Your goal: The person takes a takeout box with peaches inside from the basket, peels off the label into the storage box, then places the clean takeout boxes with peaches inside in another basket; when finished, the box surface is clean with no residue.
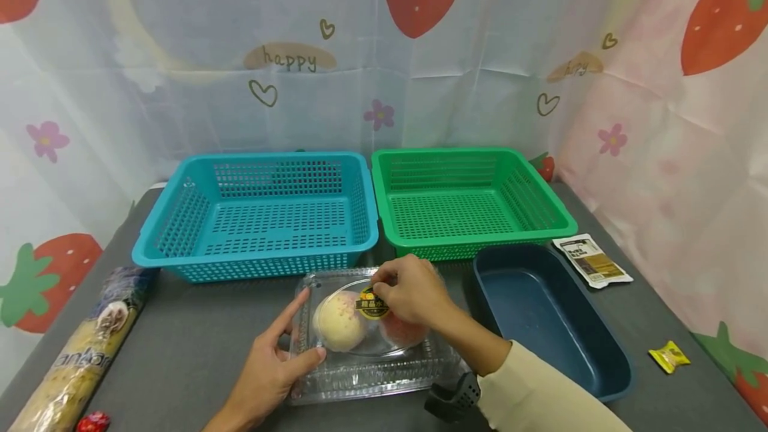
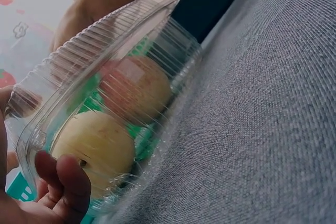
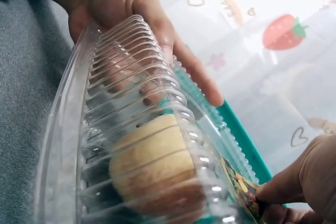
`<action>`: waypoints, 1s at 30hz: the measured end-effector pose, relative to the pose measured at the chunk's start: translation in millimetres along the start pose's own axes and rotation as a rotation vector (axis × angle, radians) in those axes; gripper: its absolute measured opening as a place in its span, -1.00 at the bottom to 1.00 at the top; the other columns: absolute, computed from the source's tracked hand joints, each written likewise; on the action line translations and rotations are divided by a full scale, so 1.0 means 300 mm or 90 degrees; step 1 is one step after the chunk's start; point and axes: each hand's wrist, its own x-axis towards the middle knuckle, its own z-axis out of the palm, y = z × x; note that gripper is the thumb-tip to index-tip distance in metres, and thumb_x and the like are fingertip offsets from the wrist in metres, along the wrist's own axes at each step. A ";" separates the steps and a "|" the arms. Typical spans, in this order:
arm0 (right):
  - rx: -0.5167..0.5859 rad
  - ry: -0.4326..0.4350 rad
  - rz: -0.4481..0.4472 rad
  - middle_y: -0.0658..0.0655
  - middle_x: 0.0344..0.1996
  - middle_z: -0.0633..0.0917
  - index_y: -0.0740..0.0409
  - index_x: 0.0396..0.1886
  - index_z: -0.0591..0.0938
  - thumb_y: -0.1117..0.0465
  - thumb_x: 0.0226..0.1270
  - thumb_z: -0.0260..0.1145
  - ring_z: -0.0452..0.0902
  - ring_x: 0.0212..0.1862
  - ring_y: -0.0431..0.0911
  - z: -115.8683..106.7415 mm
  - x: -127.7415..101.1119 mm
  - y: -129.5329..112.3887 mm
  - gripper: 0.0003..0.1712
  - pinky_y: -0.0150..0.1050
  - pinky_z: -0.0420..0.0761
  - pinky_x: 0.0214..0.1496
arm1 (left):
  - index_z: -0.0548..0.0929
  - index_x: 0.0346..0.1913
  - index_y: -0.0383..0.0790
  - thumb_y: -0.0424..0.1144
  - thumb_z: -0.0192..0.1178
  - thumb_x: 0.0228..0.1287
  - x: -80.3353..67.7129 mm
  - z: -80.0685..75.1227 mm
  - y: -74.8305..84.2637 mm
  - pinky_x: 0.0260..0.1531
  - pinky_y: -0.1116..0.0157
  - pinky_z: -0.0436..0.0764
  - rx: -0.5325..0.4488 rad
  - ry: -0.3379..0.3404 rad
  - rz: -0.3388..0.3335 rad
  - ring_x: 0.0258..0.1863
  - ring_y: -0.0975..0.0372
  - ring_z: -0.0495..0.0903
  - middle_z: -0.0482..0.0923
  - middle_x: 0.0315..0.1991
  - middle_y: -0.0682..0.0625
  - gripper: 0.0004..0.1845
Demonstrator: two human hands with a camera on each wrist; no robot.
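A clear plastic clamshell box [image 1: 372,373] lies on the grey table near the front. It holds a pale yellow fruit [image 1: 339,322] on the left and a reddish fruit [image 1: 403,332] on the right. My left hand [image 1: 309,324] grips the box's left end, index finger along the side and thumb on the lid. My right hand [image 1: 379,289] rests over the lid and pinches the yellow and black sticker [image 1: 371,305]. In the left wrist view, both fruits [image 2: 94,142] show through the ribbed box [image 2: 131,40]. In the right wrist view, my right fingertips [image 3: 273,195] meet the sticker [image 3: 239,187].
Empty blue basket [image 1: 255,253] and empty green basket [image 1: 480,237] stand side by side behind the box. A dark blue tray [image 1: 600,345] sits to the right, with a sachet [image 1: 592,260] and a yellow candy [image 1: 669,356] beyond. A long snack packet [image 1: 90,345] lies front left.
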 end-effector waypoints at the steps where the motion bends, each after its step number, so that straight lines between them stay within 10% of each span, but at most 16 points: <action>1: 0.000 0.000 0.005 -0.16 -0.52 0.67 0.00 -0.43 0.75 0.28 0.24 0.37 0.52 -0.37 -0.19 0.000 0.001 -0.001 -0.90 -0.25 0.52 -0.36 | 0.24 0.47 0.10 -0.47 0.36 0.10 0.001 0.001 0.000 -0.89 0.33 0.38 0.000 0.000 -0.001 -0.88 0.29 0.25 0.19 -0.24 -0.13 -0.11; 30: 0.127 -0.036 -0.009 0.01 -0.43 0.68 0.19 -0.34 0.74 0.36 0.33 0.28 0.54 -0.39 -0.14 -0.057 -0.003 -0.010 -0.88 -0.27 0.56 -0.43 | 0.23 0.48 0.10 -0.47 0.35 0.10 -0.003 0.001 0.010 -0.93 0.24 0.43 -0.018 -0.006 -0.001 -0.90 0.28 0.27 0.14 -0.27 -0.14 -0.10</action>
